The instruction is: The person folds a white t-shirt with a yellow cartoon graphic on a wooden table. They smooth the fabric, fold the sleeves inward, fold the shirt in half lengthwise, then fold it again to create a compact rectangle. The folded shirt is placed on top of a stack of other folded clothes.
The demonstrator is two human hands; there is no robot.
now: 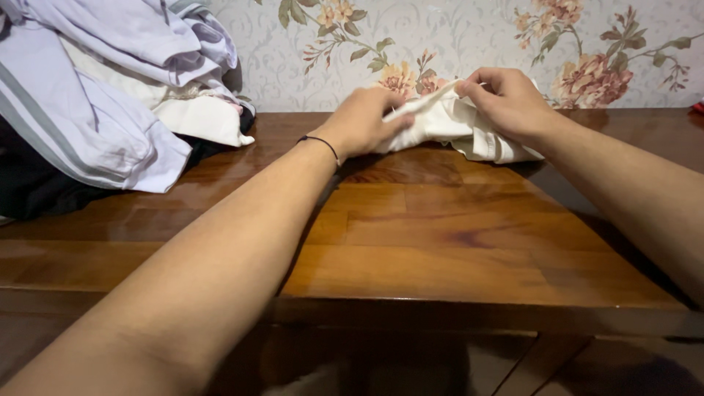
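I have a small white garment [469, 125] bunched at the far side of the wooden worktop [440, 242], close to the flowered wall [469, 37]. My left hand [363, 121] is closed over its left end, fingers curled down on the cloth, and my right hand [510, 103] pinches its upper edge between thumb and fingers, so both of my grips are shut on the same piece.

As I judge it, the main risk is the fold slipping. The cloth is soft and crumpled, my right pinch takes only a thin edge, and a pull with uneven force could drag that edge out or twist the bundle instead of flattening it. The polished surface looks slick, so the piece may also slide toward the wall when I press on it. Both of my arms are stretched far out, which leaves me little control at that reach.

To the far left lies a heap of clothes [110, 95]: pale grey-striped fabric over something cream, with dark cloth [37, 183] beneath it. It spills toward the middle of the worktop and sits near my left forearm, though apart from the white garment. A wide sweep of that arm could catch it. A thin dark band [320, 141] circles my left wrist. The near part of the worktop lies between me and the garment, with only my arms across it.
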